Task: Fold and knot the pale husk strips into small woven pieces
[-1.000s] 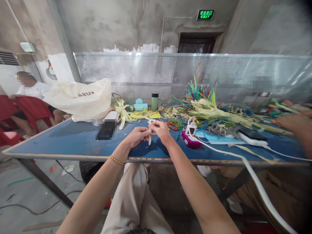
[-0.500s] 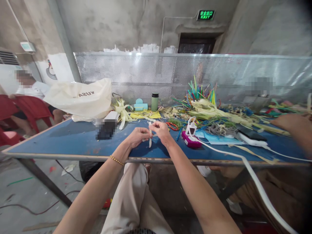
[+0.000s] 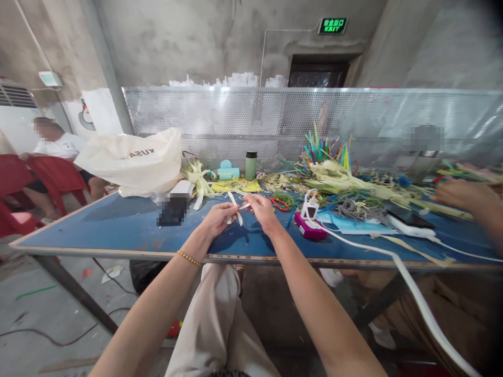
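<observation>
Above the front of the blue table [image 3: 129,230], my left hand [image 3: 220,219] pinches pale, flat strips [image 3: 240,218] that look like husk, crossing each other at the fingertips. One end sticks up past the fingers, and another hangs down. My right hand [image 3: 260,210], just to the right, is closed in a pinch on a pale end that runs across from the left fingertips. Its inner fingers are partly hidden. Beyond the hands lies a bundle of pale green husk strips [image 3: 201,183].
A cream plastic bag [image 3: 133,162], a green bottle [image 3: 250,165] and a long husk pile [image 3: 334,177] line the back. Right of my hands are a magenta box [image 3: 310,226], a white cable [image 3: 361,245] and grey cord [image 3: 356,208]. Another person's hand [image 3: 458,196] is at far right.
The single upright strip has become a crossed shape between my fingers. My right hand has shifted slightly, now drawing an end sideways. The other person's hand at the right has moved a little.
</observation>
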Demonstrator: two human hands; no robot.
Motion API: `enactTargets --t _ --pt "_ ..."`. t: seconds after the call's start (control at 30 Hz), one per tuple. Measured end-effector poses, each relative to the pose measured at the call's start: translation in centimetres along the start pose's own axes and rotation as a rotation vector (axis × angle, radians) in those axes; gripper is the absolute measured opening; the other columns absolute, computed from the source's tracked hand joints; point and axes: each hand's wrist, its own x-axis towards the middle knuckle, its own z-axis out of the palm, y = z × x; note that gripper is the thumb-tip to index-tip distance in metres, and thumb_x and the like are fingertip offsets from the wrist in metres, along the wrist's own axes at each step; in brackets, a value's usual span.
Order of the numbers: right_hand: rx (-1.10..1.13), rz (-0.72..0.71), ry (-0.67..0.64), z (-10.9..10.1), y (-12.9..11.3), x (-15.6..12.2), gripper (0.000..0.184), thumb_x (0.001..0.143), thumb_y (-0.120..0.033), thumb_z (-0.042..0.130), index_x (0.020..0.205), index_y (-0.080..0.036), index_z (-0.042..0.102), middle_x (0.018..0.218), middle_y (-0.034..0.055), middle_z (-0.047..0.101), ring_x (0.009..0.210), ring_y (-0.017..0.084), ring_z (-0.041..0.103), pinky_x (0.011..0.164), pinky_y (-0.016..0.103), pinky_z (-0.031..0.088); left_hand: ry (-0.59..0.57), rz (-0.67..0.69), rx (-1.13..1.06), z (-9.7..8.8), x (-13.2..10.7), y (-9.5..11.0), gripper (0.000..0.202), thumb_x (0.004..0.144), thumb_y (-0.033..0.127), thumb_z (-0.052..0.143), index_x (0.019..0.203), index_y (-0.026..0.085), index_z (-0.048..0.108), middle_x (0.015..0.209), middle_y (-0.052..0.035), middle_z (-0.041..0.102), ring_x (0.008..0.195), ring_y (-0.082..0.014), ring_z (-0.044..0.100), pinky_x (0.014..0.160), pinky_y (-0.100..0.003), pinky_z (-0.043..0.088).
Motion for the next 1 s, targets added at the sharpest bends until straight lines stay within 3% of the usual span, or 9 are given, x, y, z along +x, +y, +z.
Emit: enactTargets --t 0.17,0.3,0.43,0.6,0.73,1.0 --pt "-0.046 0.101 -0.103 0.09 0.13 -0.30 0.035 0.070 -0.050 0.068 0.063 -0.017 0.060 0.059 0.0014 0.062 0.053 0.014 0.055 0.051 0.026 0.042 0.016 0.056 -0.053 -0.09 0.16 0.08 0.025 0.060 0.020 0.084 0.071 0.010 0.065 0.062 -0.0010 0.061 0.050 -0.0069 0.052 0.051 -0.021 0.038" --pt "-0.049 0.058 -0.093 0.00 0.11 -0.38 0.027 0.067 -0.038 0.067 0.054 -0.018 0.055 0.054 -0.0010 0.057 0.050 0.012 0.051 0.051 0.026 0.040 -0.074 0.029 -0.029 0.12 -0.11 0.08 0.025 0.060 0.020 0.084 0.075 0.010 0.066 0.069 -0.0044 0.066 0.054 -0.0097 0.058 0.055 -0.023 0.041" --pt "-0.047 0.036 -0.083 -0.15 -0.07 -0.35 0.023 0.066 -0.034 0.063 0.054 -0.018 0.053 0.052 -0.0024 0.054 0.051 0.011 0.049 0.052 0.024 0.038 -0.084 -0.015 -0.008 0.22 -0.27 0.22 0.028 0.063 0.027 0.083 0.077 0.009 0.065 0.071 -0.0079 0.068 0.056 -0.0130 0.061 0.052 -0.023 0.039" --pt "-0.086 0.002 -0.098 -0.19 -0.13 -0.41 0.021 0.067 -0.035 0.061 0.056 -0.017 0.054 0.051 -0.0024 0.053 0.051 0.011 0.047 0.052 0.025 0.036 -0.050 0.035 0.119 0.47 -0.26 0.07 0.037 0.066 0.041 0.081 0.075 0.008 0.068 0.068 -0.0096 0.069 0.054 -0.0135 0.060 0.052 -0.024 0.040" --pt "-0.104 -0.033 -0.107 -0.09 0.02 -0.38 0.020 0.066 -0.034 0.061 0.058 -0.018 0.053 0.051 -0.0031 0.051 0.051 0.011 0.046 0.052 0.024 0.035 -0.009 0.048 0.192 0.52 -0.27 -0.06 0.035 0.058 0.037 0.085 0.065 0.008 0.068 0.054 -0.0058 0.063 0.045 -0.0111 0.054 0.047 -0.023 0.036" --pt "-0.118 -0.031 -0.070 -0.09 0.49 -0.21 0.023 0.067 -0.037 0.062 0.059 -0.018 0.054 0.052 -0.0021 0.054 0.053 0.013 0.048 0.054 0.025 0.037 -0.072 0.042 0.070 0.55 -0.34 0.07 0.027 0.054 0.025 0.086 0.063 0.007 0.068 0.055 -0.0036 0.060 0.044 -0.0071 0.049 0.045 -0.021 0.033"
